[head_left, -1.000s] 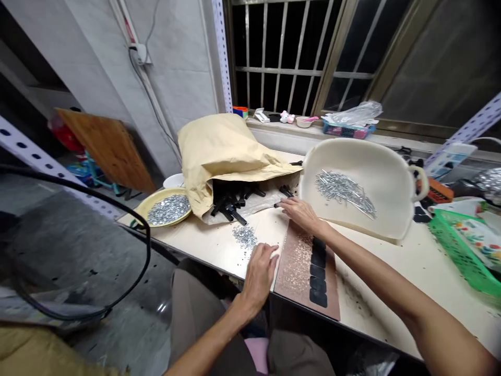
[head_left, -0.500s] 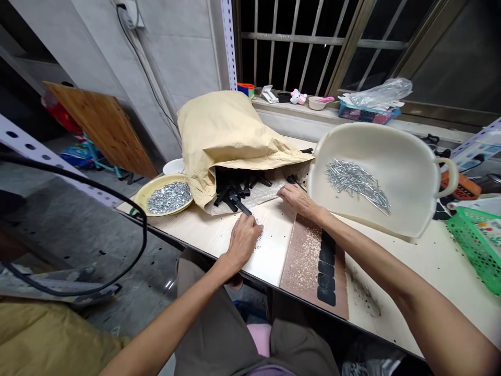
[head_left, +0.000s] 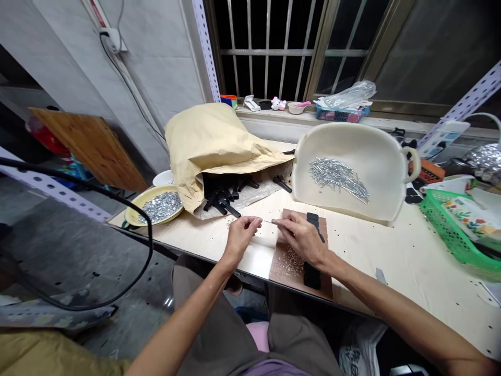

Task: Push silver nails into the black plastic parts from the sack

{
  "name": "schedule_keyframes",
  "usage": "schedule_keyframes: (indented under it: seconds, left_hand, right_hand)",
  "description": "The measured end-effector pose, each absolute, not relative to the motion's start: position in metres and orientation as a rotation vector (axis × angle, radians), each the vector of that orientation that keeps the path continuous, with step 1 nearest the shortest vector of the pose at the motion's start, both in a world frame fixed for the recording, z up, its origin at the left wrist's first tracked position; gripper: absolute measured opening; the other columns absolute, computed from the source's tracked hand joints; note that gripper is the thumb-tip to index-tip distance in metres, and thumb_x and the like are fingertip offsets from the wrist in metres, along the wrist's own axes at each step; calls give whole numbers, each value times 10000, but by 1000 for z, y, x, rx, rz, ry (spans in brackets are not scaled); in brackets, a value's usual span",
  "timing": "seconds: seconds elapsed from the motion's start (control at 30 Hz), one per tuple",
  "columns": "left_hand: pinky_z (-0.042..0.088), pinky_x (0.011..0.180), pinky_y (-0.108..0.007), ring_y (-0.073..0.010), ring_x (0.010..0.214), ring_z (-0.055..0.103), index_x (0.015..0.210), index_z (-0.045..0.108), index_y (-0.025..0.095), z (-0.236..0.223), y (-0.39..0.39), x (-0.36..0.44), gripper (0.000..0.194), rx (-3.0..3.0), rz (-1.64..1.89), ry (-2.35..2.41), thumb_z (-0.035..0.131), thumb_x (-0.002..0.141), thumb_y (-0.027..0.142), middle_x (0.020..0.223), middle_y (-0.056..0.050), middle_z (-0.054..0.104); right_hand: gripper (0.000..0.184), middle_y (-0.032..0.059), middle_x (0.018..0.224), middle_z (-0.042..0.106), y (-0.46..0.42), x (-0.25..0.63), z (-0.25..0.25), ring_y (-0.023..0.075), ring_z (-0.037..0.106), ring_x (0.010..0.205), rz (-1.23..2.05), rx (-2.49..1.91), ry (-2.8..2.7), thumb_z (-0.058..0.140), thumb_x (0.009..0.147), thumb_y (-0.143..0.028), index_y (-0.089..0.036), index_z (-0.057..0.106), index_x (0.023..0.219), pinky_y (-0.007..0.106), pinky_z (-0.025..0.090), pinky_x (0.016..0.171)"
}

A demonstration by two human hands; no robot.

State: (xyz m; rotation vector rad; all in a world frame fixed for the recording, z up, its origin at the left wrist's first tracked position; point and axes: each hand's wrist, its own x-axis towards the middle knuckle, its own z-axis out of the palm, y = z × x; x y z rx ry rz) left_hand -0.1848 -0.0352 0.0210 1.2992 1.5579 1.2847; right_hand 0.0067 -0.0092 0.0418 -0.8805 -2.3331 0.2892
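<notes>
My left hand [head_left: 242, 236] is closed in a pinch over the table, its fingertips pointing right. Whatever it pinches is too small to make out. Facing it, my right hand [head_left: 299, 236] grips a thin metal pin [head_left: 268, 222] that sticks out toward the left fingertips. The pin's tip lies close to the left hand; contact cannot be told. A slim black piece shows beside the right hand, over a brown board [head_left: 287, 261] with black pads [head_left: 312, 275]. Behind my left hand, black parts [head_left: 223, 201] spill from a large paper sack [head_left: 215, 136].
A cream basin [head_left: 385, 156] holds many thin metal pins. On the left, a yellow bowl [head_left: 135, 214] contains small silver pieces. A green basket [head_left: 442, 224] stands at the right. A black cable [head_left: 150, 235] loops across the left side. Small items line the windowsill.
My right hand has left the sack's opening and come back over the brown board, now with the thin pin. My left hand has turned its pinch toward it. The camera view has shifted.
</notes>
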Motion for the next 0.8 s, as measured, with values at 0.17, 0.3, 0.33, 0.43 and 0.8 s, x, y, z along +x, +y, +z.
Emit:
schedule_keyframes:
  seconds: [0.17, 0.3, 0.33, 0.43, 0.8]
  left_hand:
    - [427, 579, -221, -101, 597, 518, 780, 665, 115, 32, -46, -161, 296, 1046, 1434, 1336, 649, 724, 405, 716, -35, 643]
    - [442, 589, -222, -99, 593, 527, 771, 678, 116, 36, -54, -153, 286, 1023, 1457, 1296, 672, 709, 395, 722, -42, 654]
    - [449, 597, -225, -101, 598, 533, 772, 680, 116, 37, -56, -151, 284, 1016, 1457, 1288, 679, 703, 391, 726, -44, 658]
    - [473, 624, -233, -102, 618, 557, 774, 683, 114, 37, -60, -149, 271, 990, 1457, 1251, 699, 689, 372, 736, -44, 666]
    - [502, 631, -218, -73, 578, 589, 883, 687, 98, 36, -64, -147, 347, 773, 1335, 1024, 790, 605, 278, 727, -39, 683]
  right_hand:
    - [293, 43, 887, 560, -23, 12, 35, 137, 558, 761, 242, -978, -2310, 412, 927, -254, -255, 606, 1146, 250, 470, 689]
    - [302, 46, 881, 559, -30, 17, 39, 134, 556, 746, 186, -1017, -2292, 396, 934, -277, -263, 611, 1145, 239, 461, 663]
    - [303, 47, 882, 561, -32, 18, 40, 133, 556, 743, 166, -1024, -2292, 394, 934, -277, -262, 610, 1145, 235, 457, 655]
    - [300, 48, 895, 567, -38, 21, 42, 126, 558, 738, 95, -1046, -2304, 391, 935, -268, -264, 612, 1138, 220, 442, 639]
    - [273, 47, 920, 602, -53, 32, 45, 125, 571, 768, -70, -1093, -2318, 399, 935, -284, -260, 632, 1076, 204, 387, 589]
